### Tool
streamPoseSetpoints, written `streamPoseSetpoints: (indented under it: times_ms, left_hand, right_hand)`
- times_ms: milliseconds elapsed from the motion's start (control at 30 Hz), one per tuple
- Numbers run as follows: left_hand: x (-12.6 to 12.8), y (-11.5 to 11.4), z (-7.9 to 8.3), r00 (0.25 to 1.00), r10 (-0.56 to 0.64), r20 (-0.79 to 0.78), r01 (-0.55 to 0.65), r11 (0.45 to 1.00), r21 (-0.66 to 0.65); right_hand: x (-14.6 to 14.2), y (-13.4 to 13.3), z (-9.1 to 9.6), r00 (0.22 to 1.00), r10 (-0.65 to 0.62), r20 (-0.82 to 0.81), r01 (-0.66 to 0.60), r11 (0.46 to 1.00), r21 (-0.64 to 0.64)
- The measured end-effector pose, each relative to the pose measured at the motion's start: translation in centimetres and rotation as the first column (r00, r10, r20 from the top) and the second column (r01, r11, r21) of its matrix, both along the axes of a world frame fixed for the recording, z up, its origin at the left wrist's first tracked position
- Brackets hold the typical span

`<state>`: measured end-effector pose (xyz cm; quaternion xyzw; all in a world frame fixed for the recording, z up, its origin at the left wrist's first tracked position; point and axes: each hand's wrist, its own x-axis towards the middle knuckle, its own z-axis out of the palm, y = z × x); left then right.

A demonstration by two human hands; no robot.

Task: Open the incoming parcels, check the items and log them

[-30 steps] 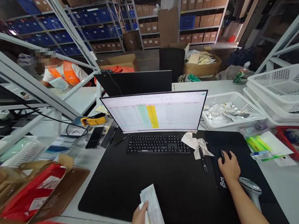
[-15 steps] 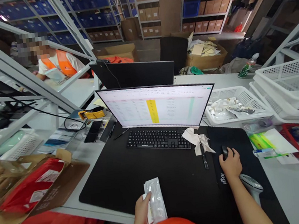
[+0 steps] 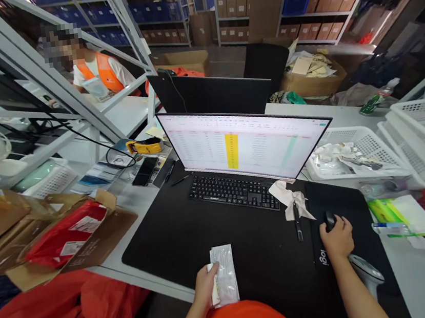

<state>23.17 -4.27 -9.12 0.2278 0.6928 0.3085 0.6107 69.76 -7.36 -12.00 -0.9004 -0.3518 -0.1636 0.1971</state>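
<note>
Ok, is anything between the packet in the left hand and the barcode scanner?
Yes, the right forearm. It runs between the packet in the left hand and the barcode scanner, which lies just beyond it on the right. Nothing else shows between them on the black mouse mat.

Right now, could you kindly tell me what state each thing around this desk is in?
left hand, gripping packet
right hand, resting on mouse
monitor, on, showing a spreadsheet
phone, lying flat, screen dark
tissue, crumpled
box, open, red bag inside
scanner, lying beside the right forearm
</note>
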Motion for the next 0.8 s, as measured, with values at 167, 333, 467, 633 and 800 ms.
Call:
streamPoseSetpoints:
  times_ms: [167, 333, 467, 633, 800]
  left_hand:
    - [-0.1, 0.1, 0.2, 0.999, -0.03, -0.042, 0.029, 1.0, -0.009]
    - [-0.1, 0.2, 0.4, 0.993, -0.045, -0.106, 0.045, 0.999, 0.007]
    - [0.1, 0.3, 0.8, 0.992, -0.065, -0.106, 0.064, 0.998, -0.013]
    - [-0.1, 0.7, 0.9, 0.989, -0.094, -0.111, 0.083, 0.992, -0.095]
    - [-0.3, 1.5, 1.0, 0.991, -0.094, -0.09, 0.08, 0.985, -0.154]
  right_hand:
    - [0.0, 0.1, 0.1, 1.0, 0.003, -0.009, -0.003, 1.0, -0.004]
    - [0.1, 0.1, -0.2, 1.0, -0.003, -0.029, 0.003, 1.0, -0.012]
    - [0.3, 0.3, -0.3, 0.999, -0.019, -0.039, 0.019, 1.0, -0.014]
    - [0.3, 0.5, 0.2, 0.997, 0.018, -0.071, -0.02, 0.999, -0.038]
    - [0.6, 0.6, -0.3, 0.999, 0.011, -0.037, -0.013, 0.999, -0.052]
